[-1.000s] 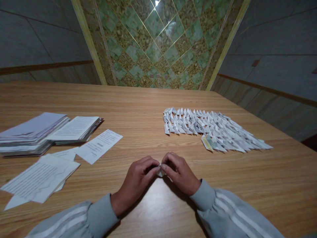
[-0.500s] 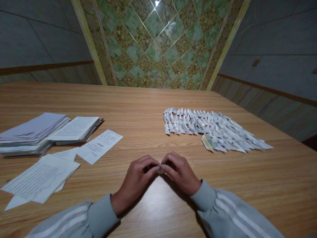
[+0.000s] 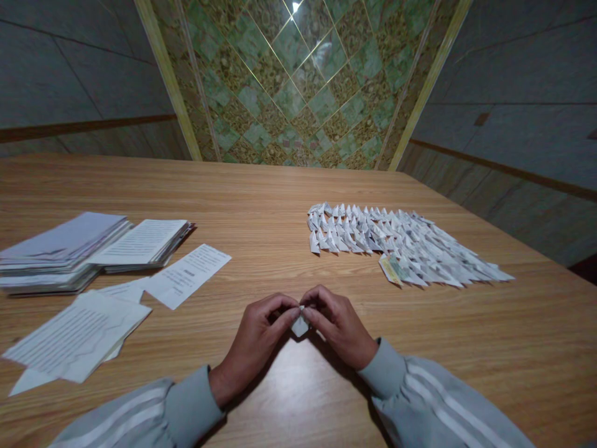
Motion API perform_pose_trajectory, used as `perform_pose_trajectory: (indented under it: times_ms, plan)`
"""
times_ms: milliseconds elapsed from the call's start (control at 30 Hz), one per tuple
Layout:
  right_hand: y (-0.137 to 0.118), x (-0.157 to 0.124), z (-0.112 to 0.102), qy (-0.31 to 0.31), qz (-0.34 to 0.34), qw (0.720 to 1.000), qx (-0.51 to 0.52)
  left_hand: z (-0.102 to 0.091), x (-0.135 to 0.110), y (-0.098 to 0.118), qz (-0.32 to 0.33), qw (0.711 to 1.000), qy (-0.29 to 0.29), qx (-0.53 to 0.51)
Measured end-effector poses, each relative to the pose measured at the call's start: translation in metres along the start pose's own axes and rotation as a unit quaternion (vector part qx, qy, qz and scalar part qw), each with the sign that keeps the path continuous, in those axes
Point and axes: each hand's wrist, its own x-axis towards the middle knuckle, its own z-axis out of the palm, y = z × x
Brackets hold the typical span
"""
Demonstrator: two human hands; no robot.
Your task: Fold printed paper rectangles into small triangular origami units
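Both hands meet at the near middle of the wooden table (image 3: 289, 205). My left hand (image 3: 254, 339) and my right hand (image 3: 338, 323) pinch a small folded white paper piece (image 3: 300, 325) between fingertips and thumbs. The piece's pointed lower corner shows below the fingers; the rest is hidden. Grey sleeves with white stripes cover both forearms.
Several small folded paper pieces (image 3: 396, 246) lie in neat rows at the right. A stack of printed sheets (image 3: 84, 249) sits at the left, with loose printed slips (image 3: 186, 274) and torn sheets (image 3: 74, 333) in front of it. A tiled wall stands behind the table.
The hands have stayed in place while the fingers worked the paper. Its lower corner now sticks out further below the fingertips than half a second ago.
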Motion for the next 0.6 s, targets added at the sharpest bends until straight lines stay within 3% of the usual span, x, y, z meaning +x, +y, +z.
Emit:
perform_pose_trajectory:
  times_ms: [233, 400, 600]
  plan:
    - [-0.0032, -0.0019, 0.0003, 0.000, 0.001, 1.000, -0.024, -0.0001, -0.0035, 0.0040, 0.034, 0.998, 0.013, 0.050]
    - [-0.0031, -0.0017, 0.0002, 0.006, 0.008, 1.000, -0.029, -0.0015, -0.0012, 0.0026, 0.038, 0.993, 0.058, 0.091]
    - [-0.0019, 0.0003, -0.0009, 0.052, 0.029, 0.998, -0.003, -0.0011, 0.0000, 0.0000, -0.002, 0.993, 0.116, 0.010]
